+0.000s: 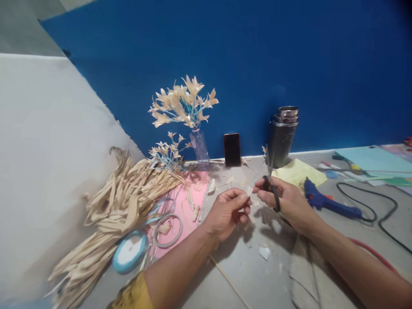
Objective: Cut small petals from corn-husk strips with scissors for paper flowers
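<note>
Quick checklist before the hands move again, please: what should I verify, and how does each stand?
1. Pale piece gripped: ok, pinched in the left hand.
2. Scissors secure: ok, held in the right hand.
3. Blades away from the left fingers: ok, they point upward.
4. Right fingertips off the pale piece: cannot tell; they are very close.
5. Glue gun cool: cannot tell; it lies beside the right hand.
6. Flask capped: not ok, its mouth is open.

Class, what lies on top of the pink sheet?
A pale ring and dry scraps lie on the pink sheet. Dried strips overlap its left side; what they cover is hidden.
</note>
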Motion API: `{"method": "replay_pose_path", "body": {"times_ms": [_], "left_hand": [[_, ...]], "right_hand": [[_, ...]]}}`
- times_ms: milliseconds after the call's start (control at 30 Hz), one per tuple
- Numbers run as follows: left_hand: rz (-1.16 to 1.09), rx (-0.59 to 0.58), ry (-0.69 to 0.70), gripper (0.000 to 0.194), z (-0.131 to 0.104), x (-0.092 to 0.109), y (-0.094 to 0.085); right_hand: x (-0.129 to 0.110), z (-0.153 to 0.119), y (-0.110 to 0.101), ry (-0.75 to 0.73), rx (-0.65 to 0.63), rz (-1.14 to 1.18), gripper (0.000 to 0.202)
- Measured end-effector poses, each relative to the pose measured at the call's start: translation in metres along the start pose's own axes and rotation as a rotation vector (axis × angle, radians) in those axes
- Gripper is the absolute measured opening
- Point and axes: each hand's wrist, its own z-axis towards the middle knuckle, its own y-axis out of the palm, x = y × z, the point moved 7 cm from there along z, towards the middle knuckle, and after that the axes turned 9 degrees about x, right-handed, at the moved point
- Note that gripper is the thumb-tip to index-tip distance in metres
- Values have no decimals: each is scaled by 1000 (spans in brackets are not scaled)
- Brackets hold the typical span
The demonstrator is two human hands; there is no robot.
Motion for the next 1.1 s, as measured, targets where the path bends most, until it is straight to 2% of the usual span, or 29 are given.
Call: {"method": "replay_pose_path", "body": {"times_ms": [67, 133, 233, 333, 567, 767, 1100], "left_hand": [[2, 106, 140, 31, 1, 11, -5], [-8, 179, 227, 32, 0, 18, -9], [-36, 222, 251, 34, -1, 21, -11], [-23, 230, 244, 31, -2, 22, -12], [-4, 254, 243, 16, -4, 26, -13], [3, 254, 248, 15, -3, 24, -12], [3, 262, 259, 16, -5, 27, -10]], "right_hand": [[4, -3, 9, 86, -62, -15, 41], [4, -9, 22, 110, -162, -26, 52], [-1, -21, 42, 54, -286, -55, 56], [1, -29, 51, 48, -327, -71, 61], [16, -34, 58, 213, -389, -40, 52], [16, -36, 59, 198, -400, -22, 44], [16, -36, 59, 215, -377, -45, 47]]}}
